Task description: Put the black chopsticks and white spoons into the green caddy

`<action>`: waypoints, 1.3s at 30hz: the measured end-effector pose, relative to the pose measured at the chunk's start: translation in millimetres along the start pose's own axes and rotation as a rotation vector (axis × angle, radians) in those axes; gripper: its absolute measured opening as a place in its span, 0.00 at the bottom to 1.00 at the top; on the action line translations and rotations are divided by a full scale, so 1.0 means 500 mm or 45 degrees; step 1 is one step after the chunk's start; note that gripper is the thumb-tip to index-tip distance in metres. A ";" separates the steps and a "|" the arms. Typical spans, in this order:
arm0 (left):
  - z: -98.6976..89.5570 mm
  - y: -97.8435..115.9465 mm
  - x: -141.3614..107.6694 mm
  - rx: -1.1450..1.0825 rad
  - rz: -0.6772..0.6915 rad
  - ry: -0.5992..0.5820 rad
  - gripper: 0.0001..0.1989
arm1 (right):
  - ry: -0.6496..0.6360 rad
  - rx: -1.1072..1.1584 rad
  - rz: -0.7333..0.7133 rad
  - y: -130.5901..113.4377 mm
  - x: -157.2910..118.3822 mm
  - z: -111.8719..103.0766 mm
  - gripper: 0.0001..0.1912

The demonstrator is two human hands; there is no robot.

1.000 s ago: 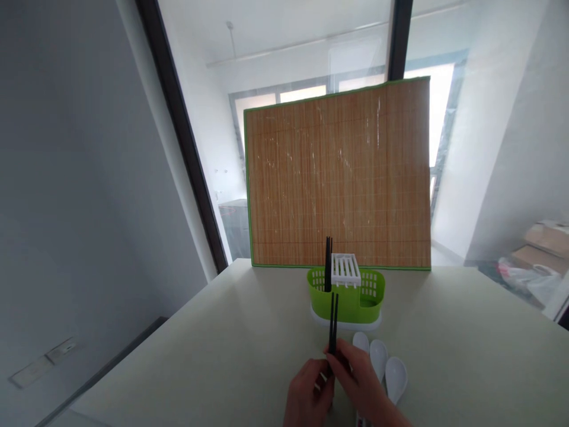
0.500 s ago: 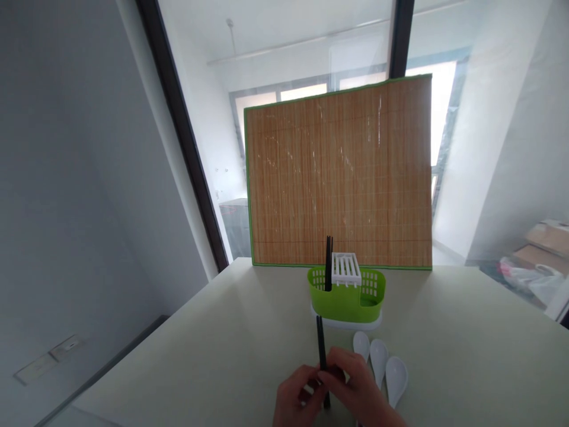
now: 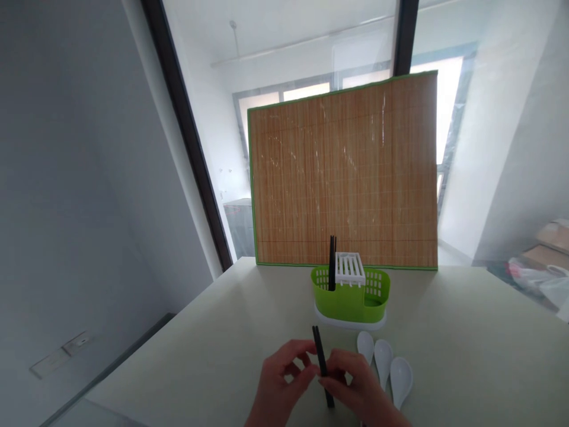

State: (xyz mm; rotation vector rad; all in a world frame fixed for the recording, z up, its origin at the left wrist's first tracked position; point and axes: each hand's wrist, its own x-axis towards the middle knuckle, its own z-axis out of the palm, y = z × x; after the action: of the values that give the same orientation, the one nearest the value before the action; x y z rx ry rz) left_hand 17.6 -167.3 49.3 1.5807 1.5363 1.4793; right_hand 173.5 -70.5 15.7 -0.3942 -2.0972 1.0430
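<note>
The front chopsticks (image 3: 320,356) are plain black, and so are the rear chopsticks (image 3: 332,264). The holder (image 3: 335,303) is bright lime green, its ends patterned with rows of small rectangular openings; its base (image 3: 351,324) is white, and the rack (image 3: 349,268) is white with parallel slats. All three spoons (image 3: 401,378) are plain white. The tabletop (image 3: 200,344) is a pale, slightly greenish off-white with no pattern. Behind, the mat (image 3: 342,178) shows fine vertical streaks of tan and reddish brown, crossed by thin horizontal lines, with green edging. The left wall (image 3: 89,178) is flat blue-grey, and the slanted post (image 3: 189,130) is dark brown to black.
</note>
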 end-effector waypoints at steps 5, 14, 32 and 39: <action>0.024 0.016 0.008 0.126 0.042 -0.063 0.08 | -0.011 0.037 0.006 0.008 -0.002 0.003 0.11; -0.016 0.068 0.041 0.334 0.137 -0.044 0.07 | -0.013 0.007 0.071 0.017 -0.005 0.003 0.05; -0.045 0.024 0.478 0.643 0.090 0.190 0.15 | 0.040 -0.204 0.077 0.056 -0.001 -0.007 0.06; 0.005 -0.065 0.514 0.635 -0.053 0.061 0.13 | 0.011 -0.222 0.094 0.058 0.001 -0.005 0.07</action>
State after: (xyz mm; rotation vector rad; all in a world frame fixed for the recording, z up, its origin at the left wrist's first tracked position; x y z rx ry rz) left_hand -48.2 75.7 110.7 1.7702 2.0686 1.1725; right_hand 173.6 -50.8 -5.6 -0.5648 -2.1876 0.9006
